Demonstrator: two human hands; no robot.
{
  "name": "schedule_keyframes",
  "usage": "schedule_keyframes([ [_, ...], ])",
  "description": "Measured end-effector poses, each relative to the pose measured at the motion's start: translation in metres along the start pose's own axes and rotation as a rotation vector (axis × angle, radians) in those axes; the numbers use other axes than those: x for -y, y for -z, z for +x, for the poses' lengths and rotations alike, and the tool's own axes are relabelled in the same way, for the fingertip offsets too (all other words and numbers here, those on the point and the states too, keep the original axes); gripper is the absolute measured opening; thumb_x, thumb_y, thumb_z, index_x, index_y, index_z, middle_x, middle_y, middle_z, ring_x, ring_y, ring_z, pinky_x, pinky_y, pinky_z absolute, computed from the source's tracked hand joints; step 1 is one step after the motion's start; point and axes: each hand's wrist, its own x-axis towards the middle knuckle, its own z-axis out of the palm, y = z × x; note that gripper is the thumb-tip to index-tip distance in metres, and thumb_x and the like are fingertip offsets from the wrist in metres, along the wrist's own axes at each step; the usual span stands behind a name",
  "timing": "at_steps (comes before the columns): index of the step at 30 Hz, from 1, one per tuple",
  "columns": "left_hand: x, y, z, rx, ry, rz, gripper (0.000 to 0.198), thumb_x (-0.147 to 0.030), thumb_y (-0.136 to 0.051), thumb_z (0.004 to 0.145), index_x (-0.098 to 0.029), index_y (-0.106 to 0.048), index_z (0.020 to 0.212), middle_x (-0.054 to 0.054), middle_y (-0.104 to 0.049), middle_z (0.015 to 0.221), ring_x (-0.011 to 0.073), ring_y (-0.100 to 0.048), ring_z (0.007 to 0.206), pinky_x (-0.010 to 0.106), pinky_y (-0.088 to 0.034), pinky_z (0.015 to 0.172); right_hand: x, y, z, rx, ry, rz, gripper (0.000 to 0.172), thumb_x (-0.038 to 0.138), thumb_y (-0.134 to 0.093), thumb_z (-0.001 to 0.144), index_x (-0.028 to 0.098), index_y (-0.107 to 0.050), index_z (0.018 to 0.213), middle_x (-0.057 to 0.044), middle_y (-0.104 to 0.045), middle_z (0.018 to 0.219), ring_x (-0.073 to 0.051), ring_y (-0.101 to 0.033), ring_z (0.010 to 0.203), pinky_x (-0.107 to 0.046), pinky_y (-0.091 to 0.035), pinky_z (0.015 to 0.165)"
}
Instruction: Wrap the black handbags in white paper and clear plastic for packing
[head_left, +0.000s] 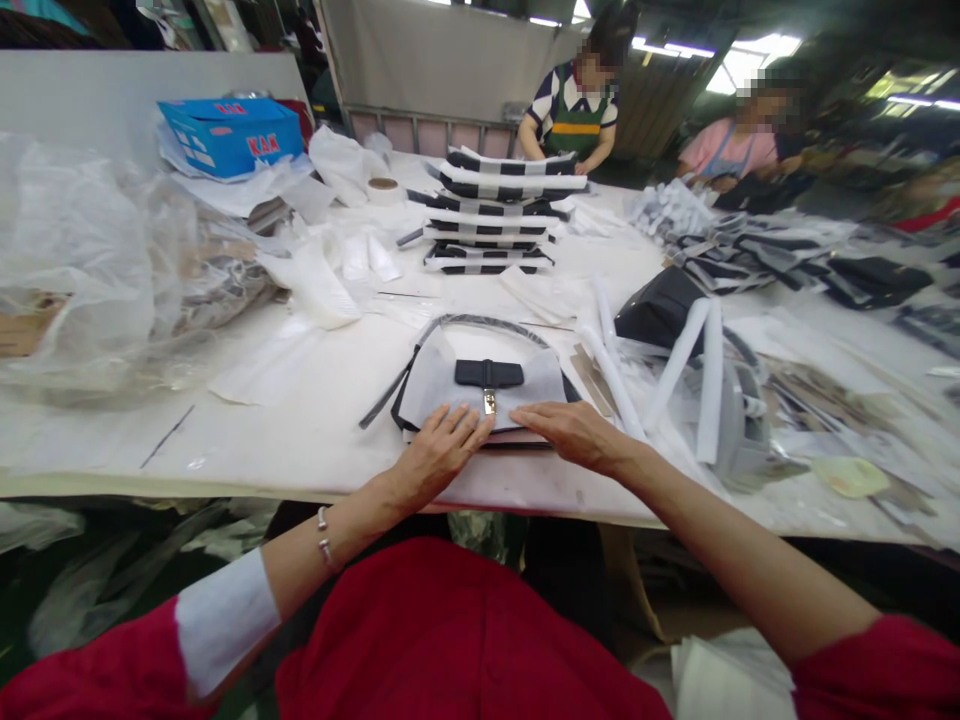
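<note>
A dark handbag (571, 388) lies on the table in front of me, its strap (487, 320) curving away at the back. White tissue paper (431, 380) covers most of its front. A black flap tab (487, 373) and a shiny metal clasp (490, 402) show at the middle, over the paper. My left hand (442, 440) rests on the bag's near edge, just left of the clasp, fingers stretched out. On the right of the clasp, my right hand (574, 430) lies flat on the paper with its fingers extended. Neither hand grips anything that I can see.
Behind the bag rises a stack of paper-wrapped bags (491, 215). White foam strips (679, 360), a tape dispenser (739, 420) and another black bag (656, 310) lie right. Clear plastic (90, 240) and a blue box (232, 135) are left. Two people (574, 105) work across the table.
</note>
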Motion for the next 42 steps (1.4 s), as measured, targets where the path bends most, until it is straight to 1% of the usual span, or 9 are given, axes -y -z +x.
schedule_keyframes([
  [5,0.0,-0.001,-0.002,-0.009,0.027,-0.032,0.046,-0.01,-0.037,0.097,-0.015,-0.045,0.142,0.013,-0.058,0.137,0.0246,-0.053,0.126,0.043,-0.039,0.108,-0.009,0.019,0.002,0.067,0.098,0.05,0.055,-0.001,-0.043,0.088,0.021,-0.055,0.137,-0.009,-0.064,0.132,-0.017,-0.063,0.118,-0.033,-0.052,0.099],
  [10,-0.002,-0.003,-0.004,-0.017,0.02,-0.04,0.047,-0.01,-0.038,0.096,-0.014,-0.044,0.143,0.013,-0.056,0.14,0.0252,-0.052,0.128,0.044,-0.038,0.109,-0.022,0.018,-0.011,-0.037,0.143,-0.013,0.055,-0.002,-0.04,0.089,0.023,-0.058,0.134,-0.008,-0.065,0.131,-0.016,-0.063,0.117,-0.034,-0.052,0.101],
  [15,-0.002,-0.003,-0.002,-0.016,0.013,-0.034,0.046,-0.01,-0.039,0.097,-0.015,-0.046,0.142,0.014,-0.056,0.139,0.0254,-0.053,0.127,0.045,-0.038,0.109,-0.016,0.009,-0.017,-0.101,0.205,-0.112,0.052,-0.003,-0.038,0.088,0.02,-0.062,0.128,-0.008,-0.063,0.134,-0.019,-0.053,0.129,-0.049,-0.038,0.114],
  [20,-0.003,-0.003,-0.002,0.006,0.003,-0.047,0.047,-0.01,-0.042,0.095,-0.016,-0.045,0.142,0.015,-0.056,0.138,0.0258,-0.053,0.126,0.044,-0.039,0.107,0.031,0.008,-0.006,-0.044,-0.034,-0.294,0.045,0.001,-0.043,0.085,0.009,-0.064,0.125,-0.017,-0.063,0.131,-0.031,-0.051,0.129,-0.056,-0.029,0.118],
  [23,-0.003,-0.006,-0.003,0.004,0.012,-0.044,0.047,-0.01,-0.042,0.095,-0.016,-0.045,0.141,0.015,-0.057,0.137,0.0252,-0.054,0.125,0.044,-0.04,0.106,0.059,-0.001,0.001,-0.025,-0.232,-0.346,0.049,0.004,-0.043,0.087,0.007,-0.055,0.135,-0.023,-0.058,0.134,-0.032,-0.058,0.119,-0.053,-0.038,0.11],
  [25,-0.003,-0.006,-0.003,-0.003,0.01,-0.029,0.045,-0.011,-0.042,0.095,-0.016,-0.047,0.139,0.014,-0.058,0.136,0.0253,-0.055,0.124,0.043,-0.041,0.105,0.069,-0.013,0.002,-0.029,-0.289,-0.371,0.049,0.004,-0.041,0.089,0.007,-0.053,0.136,-0.023,-0.057,0.136,-0.033,-0.058,0.117,-0.052,-0.043,0.104],
  [32,-0.008,0.006,0.014,0.098,-0.021,0.057,0.039,-0.011,-0.042,0.095,-0.009,-0.048,0.134,0.02,-0.061,0.127,0.0296,-0.059,0.115,0.047,-0.044,0.096,0.066,-0.051,-0.007,-0.185,-0.3,-0.401,0.044,0.011,-0.041,0.093,0.007,-0.052,0.136,-0.022,-0.057,0.136,-0.034,-0.051,0.124,-0.054,-0.039,0.106],
  [36,-0.014,0.01,0.025,0.132,-0.014,0.139,0.033,-0.008,-0.039,0.095,-0.004,-0.051,0.125,0.021,-0.064,0.115,0.029,-0.063,0.104,0.043,-0.048,0.083,0.069,-0.052,-0.004,-0.243,-0.329,-0.351,0.048,0.027,-0.055,0.091,0.005,-0.052,0.134,-0.023,-0.056,0.136,-0.037,-0.049,0.125,-0.055,-0.035,0.108],
  [42,-0.009,0.02,0.033,0.12,0.042,0.056,0.034,-0.009,-0.04,0.096,-0.006,-0.047,0.128,0.016,-0.064,0.103,0.0238,-0.062,0.089,0.036,-0.045,0.073,0.069,-0.043,0.0,-0.317,-0.359,-0.319,0.06,0.038,-0.065,0.087,0.01,-0.047,0.138,-0.021,-0.06,0.131,-0.035,-0.052,0.121,-0.054,-0.033,0.109],
])
